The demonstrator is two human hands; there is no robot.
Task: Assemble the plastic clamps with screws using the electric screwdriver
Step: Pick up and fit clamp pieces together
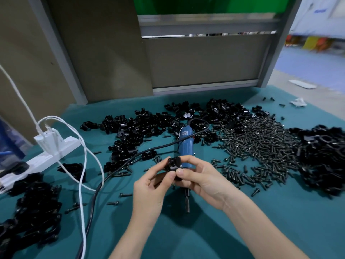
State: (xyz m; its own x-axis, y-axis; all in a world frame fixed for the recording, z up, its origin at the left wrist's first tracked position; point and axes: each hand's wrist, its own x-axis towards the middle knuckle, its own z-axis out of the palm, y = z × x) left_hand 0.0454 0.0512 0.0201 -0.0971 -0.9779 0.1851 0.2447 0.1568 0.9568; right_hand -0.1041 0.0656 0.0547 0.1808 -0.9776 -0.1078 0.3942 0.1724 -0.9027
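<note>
My left hand (149, 189) and right hand (203, 177) both pinch a black plastic clamp (173, 163) over the teal-clothed table (270, 221). The white label (183, 133) on the blue electric screwdriver (184, 146) is too blurred to read.

Table under teal cloth (270, 230).
Centre: blue electric screwdriver (184, 144) lying flat, bit toward near edge; black cord (92, 202) runs left, then off near edge.
Far centre: heap of black plastic clamp parts (134, 128).
Right: spread of black screws (261, 143); right-edge clamp heap (321, 157) just beyond.
Near left: third clamp heap (35, 208).
Left: white power strip (46, 159), white cables (80, 187) plugged in.
Stray screws (113, 203) near centre.
</note>
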